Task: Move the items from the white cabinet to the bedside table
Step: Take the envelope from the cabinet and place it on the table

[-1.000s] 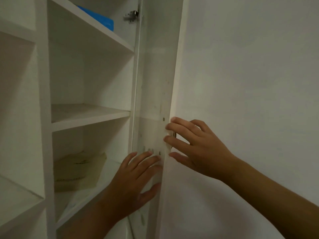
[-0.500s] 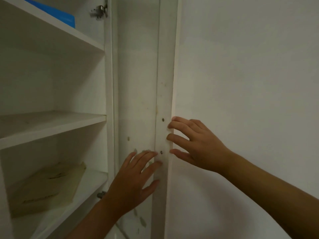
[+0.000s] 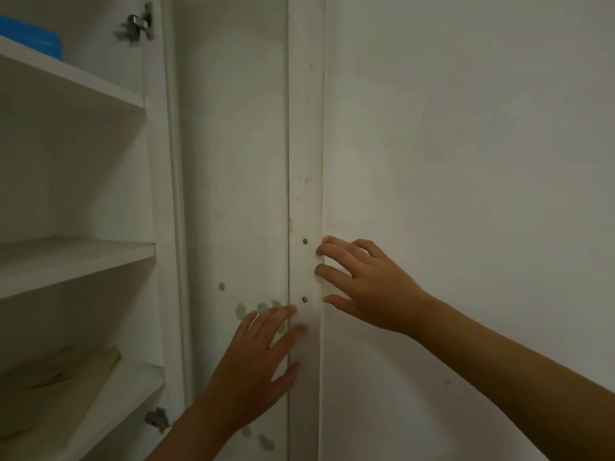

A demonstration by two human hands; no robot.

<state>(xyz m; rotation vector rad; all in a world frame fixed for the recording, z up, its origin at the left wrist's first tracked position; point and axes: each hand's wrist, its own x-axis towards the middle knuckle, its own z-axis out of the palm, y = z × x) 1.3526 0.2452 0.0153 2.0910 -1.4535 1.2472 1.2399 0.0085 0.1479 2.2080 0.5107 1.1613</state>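
Note:
The white cabinet point(image 3: 76, 94) stands open on the left with its shelves showing. A blue box point(image 3: 40, 41) lies on the top shelf, mostly out of frame. A flat beige paper packet point(image 3: 56, 384) lies on the bottom shelf. The cabinet door point(image 3: 233, 161) is swung wide, its inner face towards me. My left hand point(image 3: 256, 364) rests flat on that inner face near the door's edge, fingers apart. My right hand point(image 3: 366, 287) touches the door's outer edge point(image 3: 306, 161) with spread fingers, the fingertips curled over it. Neither hand holds an item.
A plain white wall point(image 3: 466, 161) fills the right half, right behind the open door. Metal hinges point(image 3: 136, 26) sit at the door's top and another hinge point(image 3: 156, 419) near the bottom. The middle shelf point(image 3: 73, 257) carries nothing visible.
The door has swung further open towards the wall, and the view has shifted right, so less of the shelves shows. Both hands stay on the door near its edge.

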